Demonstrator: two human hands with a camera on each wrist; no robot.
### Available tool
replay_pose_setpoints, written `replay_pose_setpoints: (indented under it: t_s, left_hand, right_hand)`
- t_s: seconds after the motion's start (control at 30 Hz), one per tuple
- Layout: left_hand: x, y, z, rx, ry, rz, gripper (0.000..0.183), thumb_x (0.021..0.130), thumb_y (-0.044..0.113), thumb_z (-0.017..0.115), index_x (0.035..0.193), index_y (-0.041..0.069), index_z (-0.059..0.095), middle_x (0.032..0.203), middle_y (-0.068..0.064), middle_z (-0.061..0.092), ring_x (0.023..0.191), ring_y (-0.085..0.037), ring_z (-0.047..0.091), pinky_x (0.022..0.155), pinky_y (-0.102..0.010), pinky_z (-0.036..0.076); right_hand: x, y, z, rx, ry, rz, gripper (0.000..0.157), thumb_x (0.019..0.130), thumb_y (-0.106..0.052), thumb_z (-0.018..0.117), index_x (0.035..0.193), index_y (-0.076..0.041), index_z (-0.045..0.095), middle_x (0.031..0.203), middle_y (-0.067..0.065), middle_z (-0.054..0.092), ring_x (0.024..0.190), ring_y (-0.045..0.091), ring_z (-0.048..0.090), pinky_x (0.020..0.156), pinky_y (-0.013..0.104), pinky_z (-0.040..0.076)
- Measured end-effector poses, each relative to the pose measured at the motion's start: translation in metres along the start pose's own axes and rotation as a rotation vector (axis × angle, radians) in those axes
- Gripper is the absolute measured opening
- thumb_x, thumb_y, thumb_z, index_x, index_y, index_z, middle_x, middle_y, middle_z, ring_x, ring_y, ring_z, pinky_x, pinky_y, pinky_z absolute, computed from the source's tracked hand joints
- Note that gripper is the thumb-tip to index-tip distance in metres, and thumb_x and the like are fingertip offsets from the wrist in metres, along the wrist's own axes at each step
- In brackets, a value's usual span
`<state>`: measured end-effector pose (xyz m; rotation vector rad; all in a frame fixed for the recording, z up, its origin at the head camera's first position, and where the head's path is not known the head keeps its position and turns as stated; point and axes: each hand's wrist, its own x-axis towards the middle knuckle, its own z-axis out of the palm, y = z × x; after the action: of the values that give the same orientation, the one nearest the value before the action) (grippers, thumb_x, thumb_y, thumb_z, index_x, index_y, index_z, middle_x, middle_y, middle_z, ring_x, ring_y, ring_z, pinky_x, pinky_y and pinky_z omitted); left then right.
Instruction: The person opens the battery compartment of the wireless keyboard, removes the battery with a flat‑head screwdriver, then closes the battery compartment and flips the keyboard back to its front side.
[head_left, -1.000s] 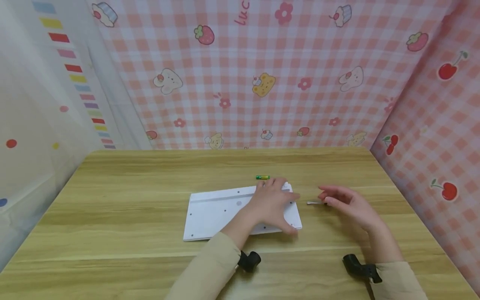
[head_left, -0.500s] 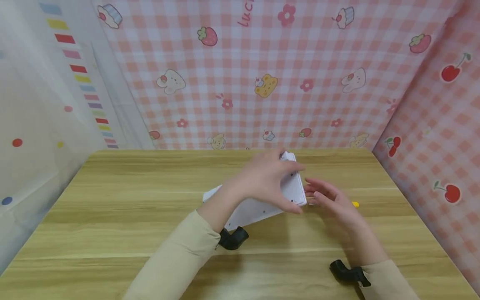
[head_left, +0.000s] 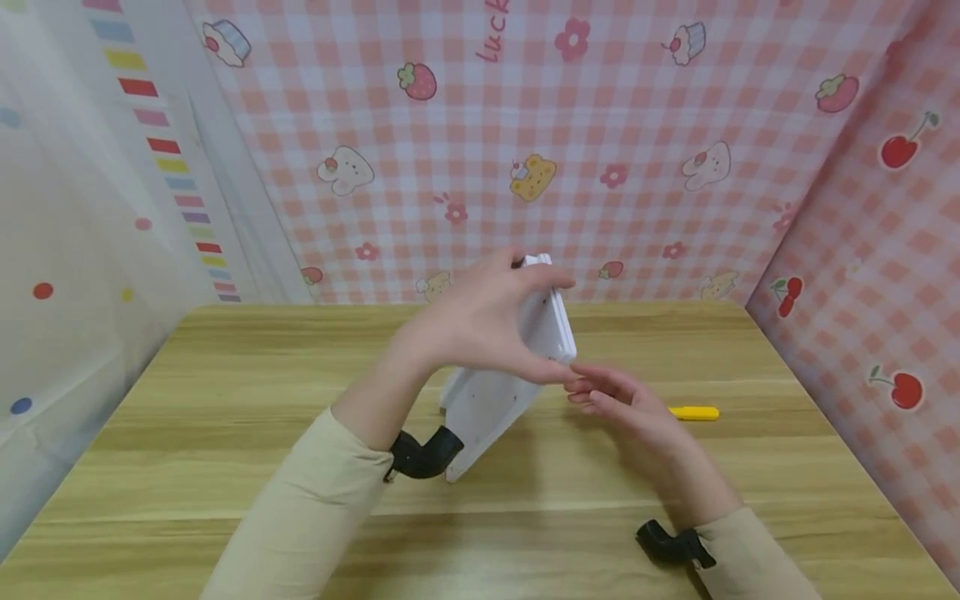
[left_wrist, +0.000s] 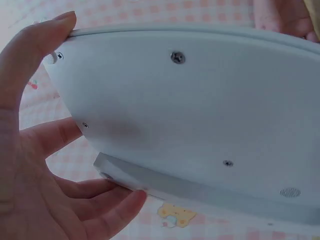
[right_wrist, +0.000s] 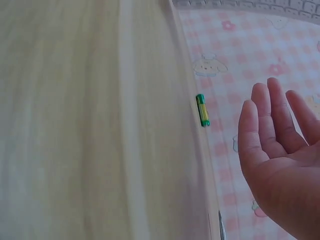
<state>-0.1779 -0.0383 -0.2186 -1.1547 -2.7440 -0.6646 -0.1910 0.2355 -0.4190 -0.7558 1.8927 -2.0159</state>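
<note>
A white keyboard (head_left: 487, 404) is tilted up steeply on the table, its raised end toward the right. My left hand (head_left: 480, 321) grips that end, thumb on the near long edge and fingers around the far one. The left wrist view shows the keyboard's screw-dotted underside (left_wrist: 145, 95). Low beside the raised corner is my right hand (head_left: 637, 417), its fingers loosely extended and holding nothing. In the right wrist view a strip of keys (right_wrist: 280, 7) shows along the top.
On the wooden table (head_left: 262, 392) a yellow handle (head_left: 696, 413) lies to the right, partly behind the right hand. A green and yellow battery (right_wrist: 202, 110) lies near the table's far edge. A pink checked cloth (head_left: 480, 108) hangs behind.
My left hand has lifted the keyboard's right end from lying flat and swung it up and leftward. My right hand has moved left from the screwdriver to the keyboard's corner.
</note>
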Motion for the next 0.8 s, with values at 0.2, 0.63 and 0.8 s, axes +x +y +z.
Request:
replay_pose_setpoints:
  t_s: [0.2, 0.63, 0.8]
  left_hand:
    - [-0.009, -0.008, -0.014, -0.121, 0.005, 0.009, 0.088, 0.065, 0.052, 0.086, 0.141, 0.020, 0.055, 0.135, -0.010, 0.046, 0.114, -0.020, 0.046, 0.085, -0.038, 0.049]
    - [-0.026, -0.036, -0.016, -0.447, 0.050, 0.023, 0.088, 0.068, 0.027, 0.091, 0.144, 0.014, 0.049, 0.141, -0.006, 0.039, 0.124, -0.019, 0.049, 0.091, -0.027, 0.052]
    - [-0.032, -0.048, -0.013, -0.521, 0.091, 0.048, 0.087, 0.069, 0.019, 0.090, 0.144, 0.010, 0.048, 0.141, -0.007, 0.039, 0.130, -0.019, 0.039, 0.096, -0.028, 0.050]
  right_hand:
    - [0.007, 0.002, 0.007, -0.055, -0.015, 0.026, 0.044, 0.102, -0.005, 0.051, 0.144, 0.004, 0.043, 0.128, 0.014, 0.060, 0.115, 0.020, 0.060, 0.097, 0.037, 0.050]
    - [0.012, 0.004, 0.015, -0.053, -0.044, 0.185, 0.057, 0.101, -0.008, 0.055, 0.149, 0.010, 0.029, 0.139, 0.035, 0.043, 0.122, 0.038, 0.053, 0.100, 0.039, 0.048]
    - [0.013, 0.007, 0.019, -0.016, -0.051, 0.259, 0.066, 0.100, -0.009, 0.058, 0.152, 0.007, 0.022, 0.142, 0.036, 0.039, 0.124, 0.039, 0.052, 0.099, 0.040, 0.048]
